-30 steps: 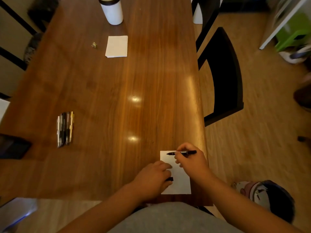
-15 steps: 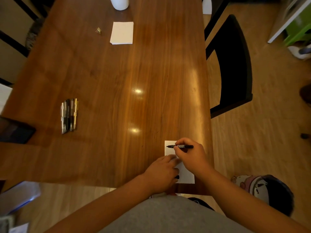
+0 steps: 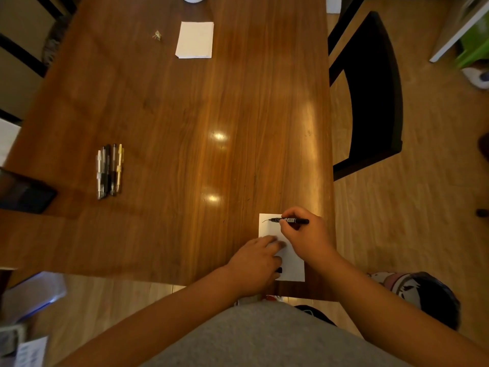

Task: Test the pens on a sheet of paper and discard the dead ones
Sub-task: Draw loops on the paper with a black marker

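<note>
A small white sheet of paper (image 3: 292, 263) lies near the table's front right corner. My right hand (image 3: 307, 235) grips a black pen (image 3: 291, 220) lying nearly level, its tip to the left on the sheet's top edge, where a thin dark stroke (image 3: 265, 220) shows. My left hand (image 3: 255, 263) presses flat on the sheet's left side, and a small black piece, maybe the pen's cap (image 3: 279, 270), peeks out under it. Several other pens (image 3: 109, 170) lie side by side at the table's left.
A second white paper (image 3: 195, 39) and a small clip-like object (image 3: 157, 35) lie at the far end of the wooden table (image 3: 185, 115). A dark phone (image 3: 25, 194) sits at the left edge. A black chair (image 3: 370, 88) stands to the right.
A thin ink stroke has appeared on the sheet's top edge at the pen tip. My left hand has slid up along the sheet. The view has tilted down toward me.
</note>
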A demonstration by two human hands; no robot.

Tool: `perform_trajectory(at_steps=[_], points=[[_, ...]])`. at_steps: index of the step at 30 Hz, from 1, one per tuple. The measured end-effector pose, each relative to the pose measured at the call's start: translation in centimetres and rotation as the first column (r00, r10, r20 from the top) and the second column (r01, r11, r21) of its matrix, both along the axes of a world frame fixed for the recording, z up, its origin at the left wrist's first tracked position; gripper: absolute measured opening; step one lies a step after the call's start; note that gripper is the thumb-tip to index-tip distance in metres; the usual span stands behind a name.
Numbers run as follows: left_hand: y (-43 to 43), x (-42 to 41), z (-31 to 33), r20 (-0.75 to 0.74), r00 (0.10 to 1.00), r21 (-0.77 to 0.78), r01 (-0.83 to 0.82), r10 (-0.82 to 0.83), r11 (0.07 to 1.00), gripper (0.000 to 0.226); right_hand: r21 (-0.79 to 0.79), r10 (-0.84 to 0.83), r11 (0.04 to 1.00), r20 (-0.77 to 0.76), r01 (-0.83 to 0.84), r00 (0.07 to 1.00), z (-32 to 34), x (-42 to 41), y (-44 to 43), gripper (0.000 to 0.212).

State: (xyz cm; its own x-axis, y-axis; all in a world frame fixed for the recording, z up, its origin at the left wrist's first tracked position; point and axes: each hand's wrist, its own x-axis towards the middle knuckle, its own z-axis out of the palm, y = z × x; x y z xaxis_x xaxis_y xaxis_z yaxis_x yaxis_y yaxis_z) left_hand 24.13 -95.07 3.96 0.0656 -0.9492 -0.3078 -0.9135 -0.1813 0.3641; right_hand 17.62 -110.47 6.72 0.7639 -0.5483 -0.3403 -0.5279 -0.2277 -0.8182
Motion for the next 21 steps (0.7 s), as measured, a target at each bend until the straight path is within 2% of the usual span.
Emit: perform_trajectory(at_steps=[10,21], points=[[-0.7,0.0,0.6,0.031,0.999,0.016,-0.017,0.016,1.0,0.04,-0.049,0.018,0.999,-0.04,-0.02,0.999,0.2,-0.8,0.0,0.013],[-0.8,-0.1,-0.1,0.063,0.998,0.008,-0.007,0.006,1.0,0.039,-0.009,-0.027,1.0,-0.029,0.027,0.999,-0.2,-0.5,-1.2,0.005]])
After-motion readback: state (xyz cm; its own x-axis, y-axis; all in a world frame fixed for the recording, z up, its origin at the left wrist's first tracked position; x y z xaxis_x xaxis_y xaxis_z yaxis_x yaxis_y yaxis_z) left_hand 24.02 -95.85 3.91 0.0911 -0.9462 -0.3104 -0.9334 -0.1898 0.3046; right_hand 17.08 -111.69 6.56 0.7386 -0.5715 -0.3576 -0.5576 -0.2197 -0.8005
